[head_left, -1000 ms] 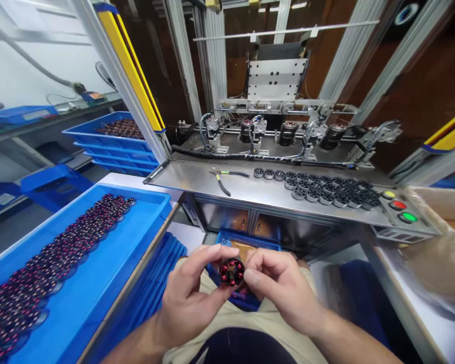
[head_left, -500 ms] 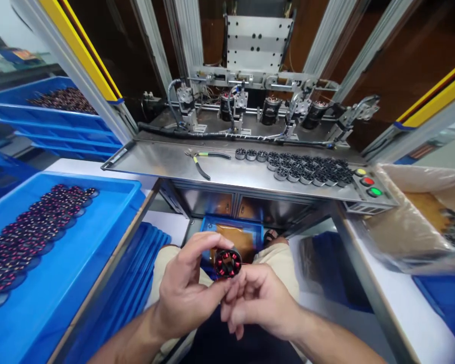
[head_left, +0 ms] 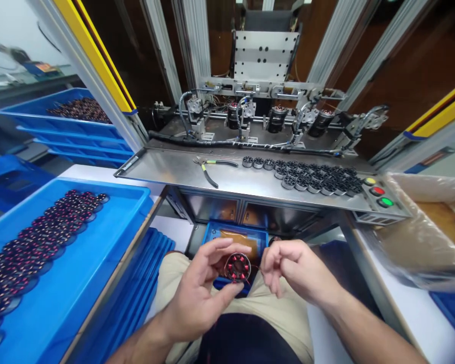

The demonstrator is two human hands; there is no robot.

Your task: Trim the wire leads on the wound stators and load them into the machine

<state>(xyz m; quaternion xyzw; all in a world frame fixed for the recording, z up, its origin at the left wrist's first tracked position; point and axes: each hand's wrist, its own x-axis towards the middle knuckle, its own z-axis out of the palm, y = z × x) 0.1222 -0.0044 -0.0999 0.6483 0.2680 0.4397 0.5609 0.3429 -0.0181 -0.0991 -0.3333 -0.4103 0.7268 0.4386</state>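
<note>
Above my lap, my left hand [head_left: 202, 288] grips a small round motor stator [head_left: 238, 268] by its rim between thumb and fingers. Its face is toward me and shows red-copper windings on black teeth around a dark centre. A thin wire [head_left: 255, 266] leaves the stator's right side toward my right hand [head_left: 298, 270], a short gap away. The fingers of that hand are curled and pinched together at the wire's end. The exact grip point is too fine to see clearly.
A blue tray [head_left: 109, 242] at left holds rows of similar stators. On the metal ledge [head_left: 167, 169] lie cutting pliers [head_left: 208, 169] and many black-and-silver rings [head_left: 318, 177]. Right of them are push buttons [head_left: 378, 191] and a plastic-lined box [head_left: 432, 242]. Machine fixtures [head_left: 276, 120] stand behind.
My right hand has moved away from the stator to the right, opening a gap between the hands. My left hand still holds the stator, now more fully visible. The camera view has shifted slightly.
</note>
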